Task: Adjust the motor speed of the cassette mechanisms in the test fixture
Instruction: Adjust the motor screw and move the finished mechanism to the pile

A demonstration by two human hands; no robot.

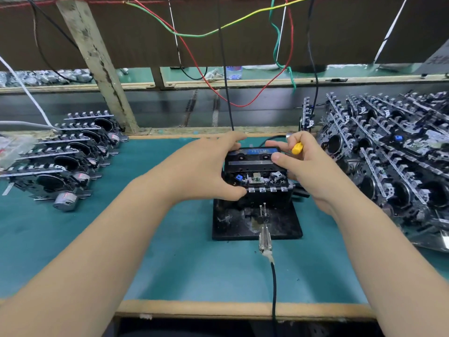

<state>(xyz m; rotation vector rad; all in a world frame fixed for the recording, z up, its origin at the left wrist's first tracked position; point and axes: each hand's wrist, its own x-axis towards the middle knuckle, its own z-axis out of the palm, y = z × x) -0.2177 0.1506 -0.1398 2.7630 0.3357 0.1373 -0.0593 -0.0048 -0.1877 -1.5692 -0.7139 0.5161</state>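
Observation:
A black cassette mechanism [257,171] with a row of silver keys sits in the black test fixture [279,224] at the middle of the green mat. My left hand [209,166] grips its left side, fingers over the far edge and thumb at the front. My right hand [306,166] holds a yellow-handled screwdriver [297,148] in its curled fingers while its thumb presses on the mechanism's top right. A blue-labelled part [260,151] shows on the mechanism's far edge.
A neat stack of mechanisms [70,156] lies at the left. A large heap of mechanisms [393,152] fills the right. A metal probe clip [264,239] with a black cable [274,288] runs from the fixture to the near edge. Coloured wires [218,32] hang overhead.

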